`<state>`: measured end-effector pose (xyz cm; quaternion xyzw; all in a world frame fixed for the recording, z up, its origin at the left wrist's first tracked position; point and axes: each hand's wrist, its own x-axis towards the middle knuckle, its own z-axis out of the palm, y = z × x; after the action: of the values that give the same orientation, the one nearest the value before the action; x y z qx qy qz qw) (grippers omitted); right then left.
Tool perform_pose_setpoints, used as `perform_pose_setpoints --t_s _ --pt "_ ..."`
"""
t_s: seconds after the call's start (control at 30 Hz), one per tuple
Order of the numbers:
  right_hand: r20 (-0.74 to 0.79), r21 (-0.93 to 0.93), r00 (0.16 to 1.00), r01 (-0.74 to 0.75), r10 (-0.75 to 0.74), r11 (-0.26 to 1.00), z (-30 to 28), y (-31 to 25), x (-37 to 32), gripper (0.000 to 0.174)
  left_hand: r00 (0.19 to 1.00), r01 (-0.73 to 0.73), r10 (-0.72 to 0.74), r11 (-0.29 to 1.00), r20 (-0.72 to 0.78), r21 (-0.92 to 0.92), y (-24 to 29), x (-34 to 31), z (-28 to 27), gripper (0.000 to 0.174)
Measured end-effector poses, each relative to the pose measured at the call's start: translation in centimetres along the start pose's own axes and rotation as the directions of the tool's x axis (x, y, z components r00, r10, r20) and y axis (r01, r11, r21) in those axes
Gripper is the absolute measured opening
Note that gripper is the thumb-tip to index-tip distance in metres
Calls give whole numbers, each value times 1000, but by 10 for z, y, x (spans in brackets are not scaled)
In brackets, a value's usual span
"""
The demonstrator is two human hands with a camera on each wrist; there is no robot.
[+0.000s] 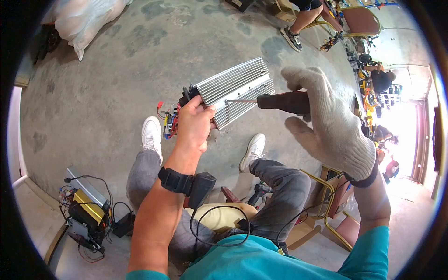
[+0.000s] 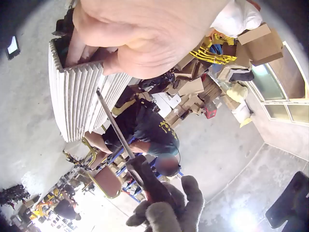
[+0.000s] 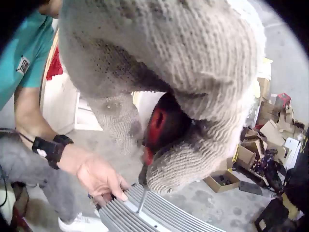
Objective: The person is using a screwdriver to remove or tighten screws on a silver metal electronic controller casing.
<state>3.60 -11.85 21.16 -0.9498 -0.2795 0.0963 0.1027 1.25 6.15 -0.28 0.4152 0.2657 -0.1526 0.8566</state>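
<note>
A silver finned metal housing (image 1: 249, 77) is held up over the floor, tilted, with a smooth strip between its fins. My bare left hand (image 1: 193, 123) grips its near end, thumb on the finned face and fingers partly hidden inside the open end in the left wrist view. Red and blue wires (image 1: 171, 122) hang out beside that hand. In my right hand (image 1: 338, 128), which wears a knitted white glove, is a screwdriver (image 1: 282, 101) with a black and red handle. Its shaft (image 3: 143, 200) reaches the smooth strip, the tip right at a small spot there.
A gold box (image 1: 88, 207) with cables and black parts sits at lower left. A white bag (image 1: 88, 21) lies at upper left. Another person's leg (image 1: 308, 21) and a brown chair (image 1: 359, 21) are at upper right. Cardboard boxes (image 2: 193, 87) are heaped farther off.
</note>
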Motion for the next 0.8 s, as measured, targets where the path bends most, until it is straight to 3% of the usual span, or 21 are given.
perform_pose_setpoints --t_s 0.1,0.17,0.2,0.27,0.3,0.37,0.4,0.47,0.5,0.6,0.67,0.7,0.77,0.8 --pt "-11 -58 997 76 -77 995 2 -2 2 62 1000 -10 10 1000 7 9 -2 1 -2 25" --pt "40 60 949 -316 314 947 3 -13 6 62 1000 -10 10 1000 18 10 -2 0 -2 27" --pt "41 61 949 -316 314 947 2 -12 5 62 1000 -12 12 1000 25 11 -1 0 -3 30" --pt "14 102 997 -81 80 991 -2 -7 1 61 1000 -5 5 1000 21 15 -2 1 -2 30" --pt "14 102 997 -79 78 992 -1 -5 2 61 1000 1 -1 1000 18 18 -1 1 -2 30" --pt "-25 -54 997 69 -71 996 3 1 4 60 1000 3 -4 1000 17 30 -1 1 -3 30" --pt "-26 -54 997 69 -71 996 4 -1 6 60 1000 7 -7 999 17 43 -1 1 -3 31" --pt "-33 0 978 -207 207 978 6 -7 7 58 1000 2 -2 1000 24 32 -3 2 -4 31" --pt "-34 -1 978 -208 208 978 4 -8 5 58 1000 -5 5 1000 26 17 -4 2 -4 31" --pt "-15 62 996 -86 87 994 0 -6 5 57 1000 -8 7 999 26 31 -4 1 -4 31" --pt "-73 -58 995 70 -75 996 7 2 6 58 1000 -9 8 999 27 32 -3 1 -5 31" --pt "-74 -58 995 70 -74 996 5 -2 7 58 1000 -9 8 999 29 34 -3 1 -4 31" --pt "15 -43 948 -318 319 947 0 -14 10 59 1000 -2 1 1000 24 26 -3 0 -3 31" --pt "15 -43 948 -318 319 947 -1 -12 8 59 1000 1 -2 1000 12 15 -2 1 -3 31"
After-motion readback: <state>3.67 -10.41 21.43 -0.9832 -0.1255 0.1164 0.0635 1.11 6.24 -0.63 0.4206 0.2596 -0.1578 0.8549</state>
